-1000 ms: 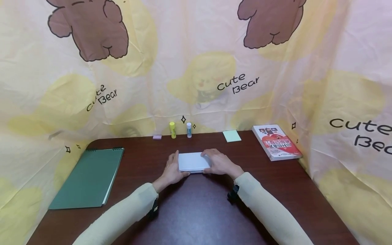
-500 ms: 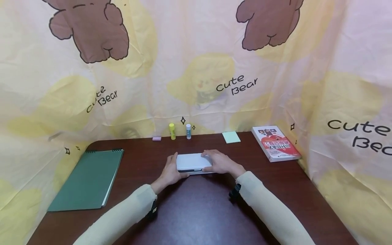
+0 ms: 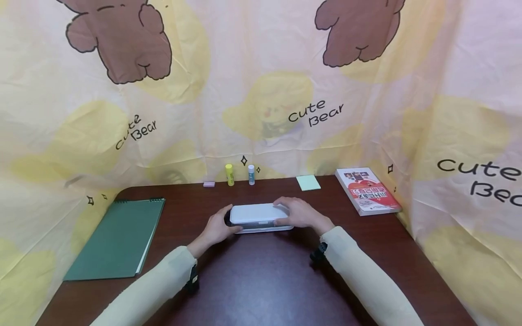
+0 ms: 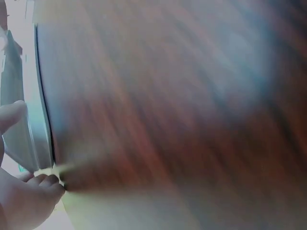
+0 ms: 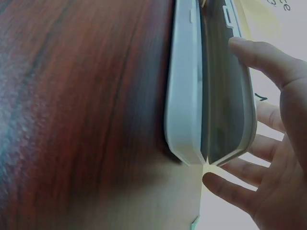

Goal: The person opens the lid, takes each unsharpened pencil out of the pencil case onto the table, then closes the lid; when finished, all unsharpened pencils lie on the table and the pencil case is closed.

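**White case being opened at mid-table**

A flat white case (image 3: 259, 216) is being held on the dark wooden table (image 3: 261, 280), roughly at its middle and well short of the glue sticks (image 3: 229, 174) at the back edge. Its left end is being gripped by the left hand (image 3: 216, 228), fingers curled round the corner. Its right end is being held by the right hand (image 3: 299, 213), thumb (image 5: 261, 55) on the lid and fingers spread beneath.

The lid (image 5: 225, 96) is being lifted off the base (image 5: 184, 91); a narrow gap is shown in the right wrist view. The step is judged best done by raising both ends evenly while the base is kept flat.

The long axis is running left to right, with the opening seam being turned toward the person.
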Available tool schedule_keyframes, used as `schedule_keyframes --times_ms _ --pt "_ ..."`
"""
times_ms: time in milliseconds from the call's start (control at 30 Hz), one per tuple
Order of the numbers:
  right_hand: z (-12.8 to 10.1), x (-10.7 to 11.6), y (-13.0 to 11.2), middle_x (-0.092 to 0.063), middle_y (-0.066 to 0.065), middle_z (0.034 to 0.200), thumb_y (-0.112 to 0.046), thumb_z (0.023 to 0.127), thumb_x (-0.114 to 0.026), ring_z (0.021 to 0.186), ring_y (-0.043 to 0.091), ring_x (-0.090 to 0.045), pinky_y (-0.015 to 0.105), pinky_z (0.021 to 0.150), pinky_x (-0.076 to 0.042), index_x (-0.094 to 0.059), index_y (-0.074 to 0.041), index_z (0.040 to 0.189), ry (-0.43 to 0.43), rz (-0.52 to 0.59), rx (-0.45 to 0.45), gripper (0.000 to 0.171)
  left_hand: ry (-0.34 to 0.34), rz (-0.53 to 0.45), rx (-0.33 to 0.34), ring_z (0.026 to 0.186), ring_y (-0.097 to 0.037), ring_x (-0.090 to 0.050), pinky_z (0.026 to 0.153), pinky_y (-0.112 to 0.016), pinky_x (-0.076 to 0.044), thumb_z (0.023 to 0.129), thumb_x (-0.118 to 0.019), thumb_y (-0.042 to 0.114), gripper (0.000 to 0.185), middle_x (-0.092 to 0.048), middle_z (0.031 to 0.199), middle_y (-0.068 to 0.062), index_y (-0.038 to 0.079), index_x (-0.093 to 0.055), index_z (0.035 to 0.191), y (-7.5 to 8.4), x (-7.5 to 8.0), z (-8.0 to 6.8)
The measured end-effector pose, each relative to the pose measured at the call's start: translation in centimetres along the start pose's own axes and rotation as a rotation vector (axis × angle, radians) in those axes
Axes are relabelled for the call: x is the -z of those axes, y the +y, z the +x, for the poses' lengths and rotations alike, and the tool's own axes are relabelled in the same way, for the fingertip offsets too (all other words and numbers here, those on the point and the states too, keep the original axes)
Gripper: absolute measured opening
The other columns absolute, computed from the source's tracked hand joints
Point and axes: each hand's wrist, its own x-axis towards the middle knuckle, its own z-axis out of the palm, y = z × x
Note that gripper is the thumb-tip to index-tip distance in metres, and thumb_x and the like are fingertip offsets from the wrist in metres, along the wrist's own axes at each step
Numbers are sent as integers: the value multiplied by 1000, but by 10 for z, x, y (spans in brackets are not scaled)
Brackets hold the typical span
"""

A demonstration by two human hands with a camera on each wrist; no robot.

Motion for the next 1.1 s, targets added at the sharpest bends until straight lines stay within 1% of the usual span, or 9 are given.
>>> schedule_keyframes --times_ms 133,233,367,500,600,733,867,967,1100 --pt "0 4 0 -63 0 135 -56 81 -76 120 20 -57 48 106 -44 -61 -26 131 8 21 -17 60 6 -19 -5 132 -32 -56 110 -48 -43 79 -86 30 85 -57 144 -17 4 -45 148 -5 6 -1" --pt "1 7 2 -65 -3 132 -57 81 -76 115 17 -58 46 104 -46 -62 -27 129 24 32 -13 58 8 -61 -3 126 -31 -60 106 -47 -48 78 -87 28 82 -60 140 -15 3 -47 146 -7 8 -3" --pt "2 9 6 -68 -4 126 -57 82 -75 111 17 -61 43 100 -48 -64 -23 127 64 26 27 58 25 -115 3 121 -30 -63 101 -45 -51 77 -87 23 72 -64 134 -15 4 -54 138 -7 11 -4" --pt "3 13 9 -68 -5 126 -58 82 -74 115 17 -62 44 103 -49 -64 -20 129 81 30 30 61 40 -136 16 116 -29 -65 98 -43 -54 76 -88 22 60 -67 128 -14 5 -60 127 -9 12 -4" --pt "4 15 10 -68 -5 128 -57 83 -74 117 17 -62 44 104 -48 -64 -19 130 80 42 10 62 41 -136 11 115 -29 -66 97 -43 -54 76 -88 21 52 -67 128 -13 7 -63 120 -12 12 -3" --pt "5 18 9 -67 0 130 -56 83 -74 118 22 -62 46 103 -49 -63 -17 131 80 72 2 63 30 -113 -25 117 -28 -64 99 -44 -53 79 -86 20 41 -65 134 -11 10 -67 113 -14 12 -2" --pt "5 21 8 -66 5 133 -56 84 -74 121 27 -61 47 104 -48 -62 -18 132 75 100 -9 62 2 -98 -54 121 -28 -61 102 -47 -50 81 -83 18 37 -64 136 -10 11 -70 115 -15 13 -2" --pt "5 23 8 -65 6 135 -55 84 -73 124 29 -60 48 105 -48 -61 -20 131 74 111 -23 60 -24 -97 -61 121 -28 -60 103 -48 -50 83 -82 17 40 -63 135 -11 11 -69 121 -15 12 -2" --pt "6 26 10 -64 7 135 -51 86 -74 127 31 -59 49 106 -47 -60 -18 132 90 143 -39 58 -53 -102 -77 121 -27 -59 103 -48 -49 85 -80 16 50 -63 133 -11 11 -62 132 -16 12 -1"
